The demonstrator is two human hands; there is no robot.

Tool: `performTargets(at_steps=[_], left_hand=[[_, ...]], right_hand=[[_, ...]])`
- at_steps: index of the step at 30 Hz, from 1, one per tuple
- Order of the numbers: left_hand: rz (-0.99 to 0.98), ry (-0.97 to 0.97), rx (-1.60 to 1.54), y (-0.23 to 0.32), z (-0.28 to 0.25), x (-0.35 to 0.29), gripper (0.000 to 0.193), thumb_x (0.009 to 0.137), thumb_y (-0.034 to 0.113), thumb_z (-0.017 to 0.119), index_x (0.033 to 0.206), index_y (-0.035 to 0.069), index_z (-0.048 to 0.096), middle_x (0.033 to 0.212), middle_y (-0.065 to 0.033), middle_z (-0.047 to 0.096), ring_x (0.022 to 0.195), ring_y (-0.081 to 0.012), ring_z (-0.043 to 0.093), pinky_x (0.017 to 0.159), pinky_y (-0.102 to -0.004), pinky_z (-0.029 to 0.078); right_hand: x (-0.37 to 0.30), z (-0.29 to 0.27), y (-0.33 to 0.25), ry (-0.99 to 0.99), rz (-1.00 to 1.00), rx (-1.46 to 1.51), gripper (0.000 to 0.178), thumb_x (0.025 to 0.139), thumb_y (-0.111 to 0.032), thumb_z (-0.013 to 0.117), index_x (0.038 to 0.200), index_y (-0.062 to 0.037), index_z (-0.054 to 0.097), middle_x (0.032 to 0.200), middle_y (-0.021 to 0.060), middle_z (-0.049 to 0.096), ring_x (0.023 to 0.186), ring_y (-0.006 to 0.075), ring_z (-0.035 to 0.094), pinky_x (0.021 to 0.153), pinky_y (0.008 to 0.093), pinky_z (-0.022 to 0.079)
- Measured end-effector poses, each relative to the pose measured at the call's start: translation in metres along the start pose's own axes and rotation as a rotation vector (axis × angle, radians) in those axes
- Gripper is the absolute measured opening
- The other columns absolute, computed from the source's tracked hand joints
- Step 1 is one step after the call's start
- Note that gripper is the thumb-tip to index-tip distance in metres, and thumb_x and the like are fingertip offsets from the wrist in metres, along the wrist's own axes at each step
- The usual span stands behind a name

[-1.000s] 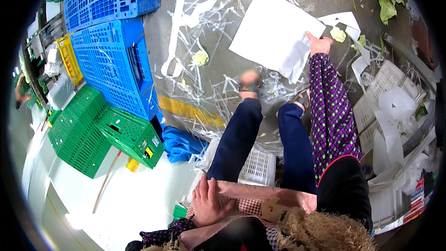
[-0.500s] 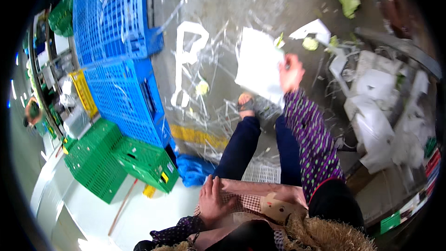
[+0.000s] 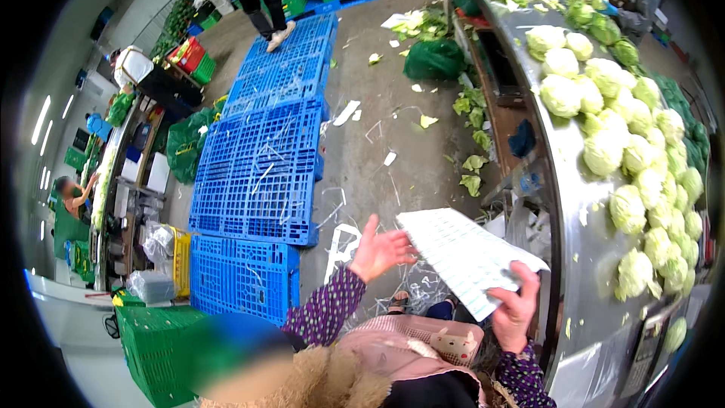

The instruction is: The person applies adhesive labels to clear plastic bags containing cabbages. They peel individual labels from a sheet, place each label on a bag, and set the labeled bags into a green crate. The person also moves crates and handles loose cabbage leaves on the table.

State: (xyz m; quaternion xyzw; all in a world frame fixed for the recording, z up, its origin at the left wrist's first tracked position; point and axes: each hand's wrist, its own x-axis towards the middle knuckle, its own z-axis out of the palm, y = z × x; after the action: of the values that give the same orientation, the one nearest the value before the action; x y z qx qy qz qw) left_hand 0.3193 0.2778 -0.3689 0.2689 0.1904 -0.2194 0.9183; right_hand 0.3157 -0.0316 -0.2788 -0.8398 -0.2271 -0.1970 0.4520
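Note:
My right hand (image 3: 516, 304) grips the lower right corner of a white sheet of labels (image 3: 467, 255), thumb and fingers pinched on its edge. Regular rows of small bluish print run across the sheet, which is held tilted in front of me. My left hand (image 3: 382, 249) is open beside the sheet's left edge, palm turned toward it and fingers stretched out; a small gap seems to lie between them. On the metal table (image 3: 563, 204) to my right, several pale green cabbages (image 3: 604, 147) are heaped in a long pile.
Blue plastic pallets (image 3: 257, 166) lie in a row at left, with a green crate (image 3: 155, 347) nearer me. Paper strips and leaves litter the floor. A green net sack (image 3: 436, 59) sits by the table. People stand far ahead, at left and across the table; a blurred head shows at lower left.
The view has swung up from the floor to the table and pallets. My right hand has raised the sheet off the floor area, and my left hand has left my lap and opened beside it.

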Motion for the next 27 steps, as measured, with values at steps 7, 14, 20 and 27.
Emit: performTargets(at_steps=[7,14,20,27], left_hand=[[0.072,-0.427,0.395,0.018,0.140,0.012,0.059,0.094,0.045,0.046,0.127,-0.004,0.048,0.117,-0.0204,0.062,0.101,-0.0291,0.064,0.084,-0.0418,0.054],[0.136,-0.309,0.437,-0.054,0.245,-0.030,0.037,0.090,0.009,0.060,0.123,-0.004,0.052,0.118,-0.0119,0.062,0.101,-0.0204,0.064,0.085,-0.0337,0.053],[0.155,-0.481,0.621,-0.066,0.291,-0.050,0.037,0.087,0.009,0.061,0.121,-0.003,0.054,0.111,-0.0103,0.064,0.096,-0.0196,0.065,0.083,-0.0325,0.053],[-0.093,-0.720,1.030,-0.091,0.376,-0.048,0.046,0.082,0.007,0.064,0.125,-0.003,0.052,0.115,-0.0111,0.064,0.099,-0.0200,0.064,0.086,-0.0324,0.053]], right_hand=[[-0.030,-0.110,-0.075,0.210,-0.204,-0.337,0.023,0.058,-0.006,0.069,0.079,-0.0134,0.070,0.106,0.0121,0.063,0.102,0.0341,0.058,0.080,0.0406,0.043],[-0.104,-0.131,-0.143,0.275,-0.161,-0.558,0.023,0.058,-0.010,0.068,0.081,-0.0141,0.068,0.103,0.0079,0.064,0.102,0.0266,0.058,0.079,0.0355,0.040],[-0.158,-0.176,-0.171,0.182,0.128,-0.171,0.026,0.066,0.004,0.070,0.089,-0.0058,0.068,0.098,0.0106,0.064,0.079,0.0246,0.064,0.065,0.0311,0.053],[-0.092,-0.314,-0.133,0.393,0.176,-0.313,0.067,0.072,-0.019,0.079,0.131,-0.0063,0.050,0.125,0.0104,0.057,0.116,0.0221,0.053,0.097,0.0346,0.042]])
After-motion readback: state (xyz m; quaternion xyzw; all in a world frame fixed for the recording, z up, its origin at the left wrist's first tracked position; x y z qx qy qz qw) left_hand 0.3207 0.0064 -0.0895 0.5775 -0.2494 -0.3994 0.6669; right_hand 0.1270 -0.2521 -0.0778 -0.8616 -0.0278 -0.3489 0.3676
